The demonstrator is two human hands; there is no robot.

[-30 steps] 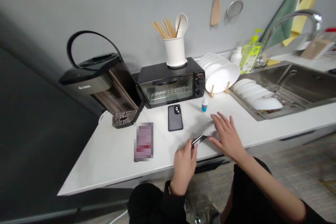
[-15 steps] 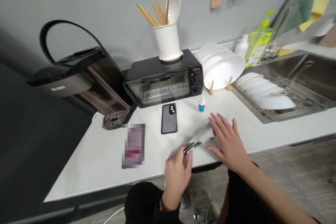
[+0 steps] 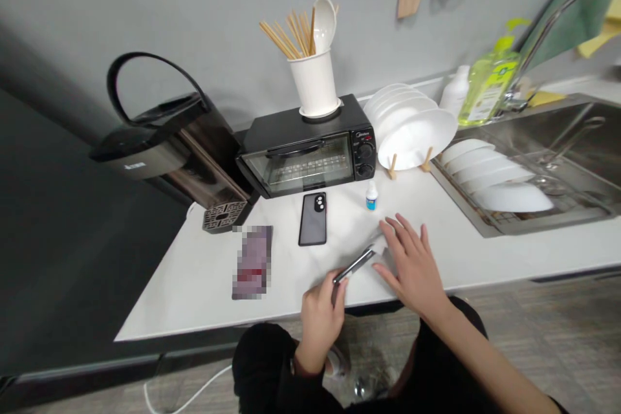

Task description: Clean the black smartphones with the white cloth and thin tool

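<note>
My left hand (image 3: 321, 310) is closed around the lower end of a slim phone (image 3: 356, 264), seen almost edge-on with a shiny rim and tilted above the counter. At the phone's far end is a thin white sheet (image 3: 378, 245), tissue or film; I cannot tell which. My right hand (image 3: 412, 265) is beside that end with fingers and thumb apart, the sheet between them. A dark-framed phone case (image 3: 313, 220) with grey back and camera holes lies flat beyond my left hand; whether a phone is inside is unclear. A small white bottle with blue label (image 3: 371, 196) stands beyond my right hand.
A pixelated purple flat item (image 3: 252, 263) lies at left on the white counter (image 3: 179, 297). Behind stand a black drink machine (image 3: 189, 149), a toaster oven (image 3: 305, 149) and white plates (image 3: 417, 136). The sink (image 3: 490, 223) with bowls is at right.
My right hand has lifted and spread away from the white sheet it was lying over. The phone has turned more edge-on, showing more of its length. The view has shifted slightly.
</note>
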